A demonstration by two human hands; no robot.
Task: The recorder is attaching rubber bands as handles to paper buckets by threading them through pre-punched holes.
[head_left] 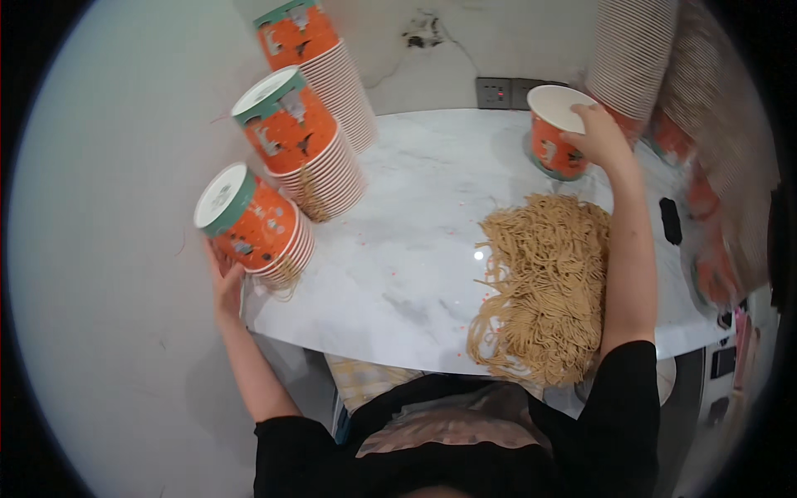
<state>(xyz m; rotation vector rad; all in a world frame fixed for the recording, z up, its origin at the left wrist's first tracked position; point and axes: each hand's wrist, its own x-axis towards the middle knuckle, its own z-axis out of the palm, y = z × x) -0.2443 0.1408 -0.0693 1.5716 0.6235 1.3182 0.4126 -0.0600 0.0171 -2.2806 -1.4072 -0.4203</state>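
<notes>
At the left edge of the table, my left hand (226,284) is closed against the side of a short stack of paper cups (257,217), upside down, orange with green bands; its fingertips are partly hidden behind them. Strands of noodle hang at this stack's lower rims. Toward the back right, my right hand (599,137) grips the rim of an upright orange paper cup (554,145), thumb and fingers at its edge. Its white inside shows, and I see no noodles in it. Below that cup lies a big heap of tan noodles (544,286), beside my right forearm.
Two taller stacks of upside-down cups, a nearer one (290,124) and a farther one (303,37), stand at the back left. More nested cups (631,50) rise at the back right, some in clear plastic. Wall sockets (494,93) sit behind the white table (398,274). A small black object (670,221) lies at right.
</notes>
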